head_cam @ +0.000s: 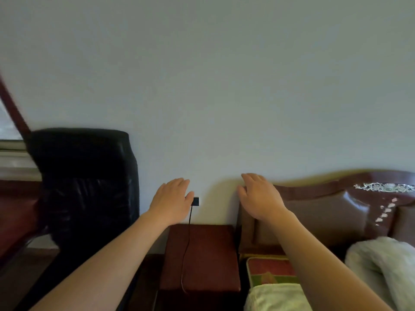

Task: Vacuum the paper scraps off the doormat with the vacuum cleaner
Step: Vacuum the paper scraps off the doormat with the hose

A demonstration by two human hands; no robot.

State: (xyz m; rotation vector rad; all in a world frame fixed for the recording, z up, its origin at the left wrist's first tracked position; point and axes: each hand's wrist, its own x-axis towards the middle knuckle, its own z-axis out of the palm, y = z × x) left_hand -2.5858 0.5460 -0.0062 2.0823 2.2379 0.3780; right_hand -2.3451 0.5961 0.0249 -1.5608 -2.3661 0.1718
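Currently both hands are empty, fingers extended. Left hand (171, 198) is just beside the black wall plug (196, 200); right hand (258, 196) is farther off, at the headboard (325, 212). The cord (188, 239) runs straight down (probably the vacuum's). Vacuum cleaner and doormat: not in view.

Dark red nightstand (208, 254), thin black cord (190, 217) draped over it, bed (325, 216) alongside bearing pale blankets (381, 259)

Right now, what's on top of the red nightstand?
A thin black cord lies across the nightstand top, coming down from the wall plug. The left hand hides the plug's left edge; the cord's lower end is out of sight.
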